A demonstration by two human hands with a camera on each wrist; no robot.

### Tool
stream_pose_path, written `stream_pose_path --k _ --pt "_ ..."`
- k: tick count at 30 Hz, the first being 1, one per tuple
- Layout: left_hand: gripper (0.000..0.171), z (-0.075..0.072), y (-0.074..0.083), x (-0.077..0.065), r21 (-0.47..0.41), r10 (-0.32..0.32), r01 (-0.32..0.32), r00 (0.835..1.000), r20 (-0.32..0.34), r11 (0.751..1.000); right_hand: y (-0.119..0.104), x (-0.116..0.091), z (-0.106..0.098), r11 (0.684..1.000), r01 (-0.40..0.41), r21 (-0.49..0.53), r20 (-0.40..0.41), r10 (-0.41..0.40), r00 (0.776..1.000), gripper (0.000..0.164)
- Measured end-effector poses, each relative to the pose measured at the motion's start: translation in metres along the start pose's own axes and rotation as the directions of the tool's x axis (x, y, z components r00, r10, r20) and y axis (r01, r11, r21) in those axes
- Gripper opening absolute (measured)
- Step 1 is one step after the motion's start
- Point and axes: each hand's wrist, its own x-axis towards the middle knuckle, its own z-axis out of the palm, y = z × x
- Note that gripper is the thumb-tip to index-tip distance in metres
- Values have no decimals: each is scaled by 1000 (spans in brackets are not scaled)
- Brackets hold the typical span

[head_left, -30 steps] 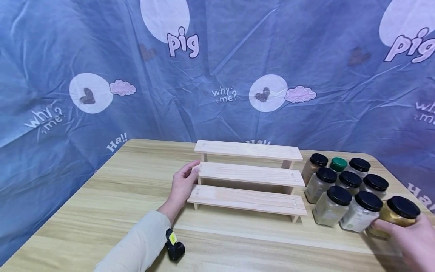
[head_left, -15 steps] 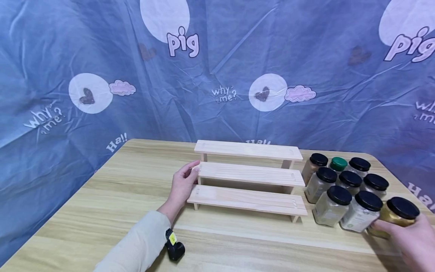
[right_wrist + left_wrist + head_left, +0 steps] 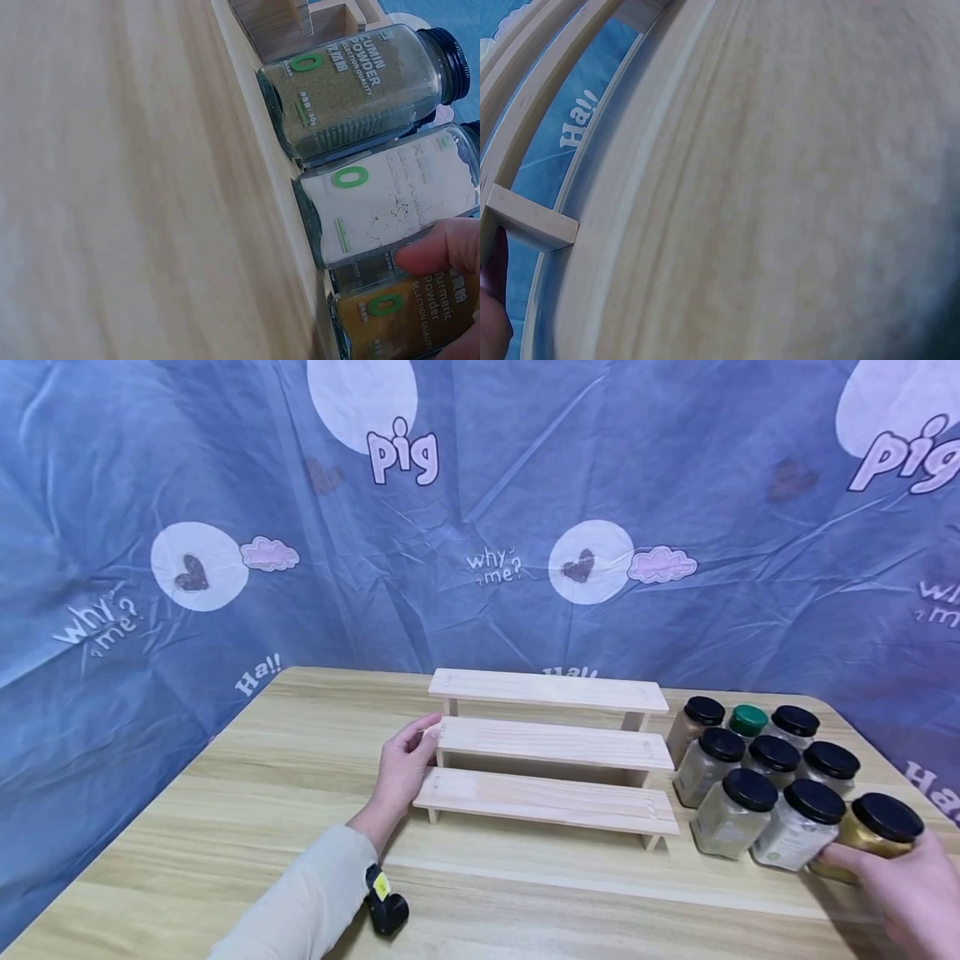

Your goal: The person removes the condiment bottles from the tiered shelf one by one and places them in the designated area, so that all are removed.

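A pale wooden three-tier display rack (image 3: 555, 741) stands on the table in the head view. My left hand (image 3: 402, 766) grips the left end of its middle tier; in the left wrist view only a bit of that hand (image 3: 492, 319) shows beside the rack's leg (image 3: 536, 219). At the right, my right hand (image 3: 911, 881) holds a black-lidded spice jar (image 3: 873, 842) at the corner of a group of jars. Its label reads turmeric powder in the right wrist view, where the thumb (image 3: 435, 247) lies against the jar's side, close to a white-powder jar (image 3: 390, 196).
Several more spice jars stand packed together right of the rack, among them a cumin powder jar (image 3: 349, 94) and one with a green lid (image 3: 747, 721). Behind the wooden table (image 3: 225, 827) hangs a blue printed cloth (image 3: 450, 527).
Nearly nothing differs. The head view has shifted very slightly; both hands keep their places on the rack and the turmeric jar.
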Motion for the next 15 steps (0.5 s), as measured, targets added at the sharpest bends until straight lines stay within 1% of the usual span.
stream_pose_path --k 4,6,8,9,11,13,15 --pt "29 0 0 0 0 -2 2 1000 1 1000 2 0 0 1000 8 20 3 -8 1000 55" --pt "29 0 1 0 -4 -1 2 1000 2 1000 2 0 0 1000 -7 4 2 7 1000 57" --pt "29 0 1 0 0 2 -2 1000 1 1000 0 0 1 998 -52 -34 -2 52 999 59" --pt "29 0 1 0 3 4 -4 1000 -1 1000 -2 0 2 996 -77 -53 -4 77 997 62" --pt "28 0 1 0 7 4 -4 1000 -3 1000 -5 -1 3 989 -118 -87 -6 118 993 76" --pt "28 0 1 0 12 5 -4 1000 -4 1000 -8 -2 3 984 -144 -108 -5 144 990 85" --pt "28 0 1 0 11 3 -3 1000 -6 1000 -11 -3 3 982 -150 -115 2 151 988 85"
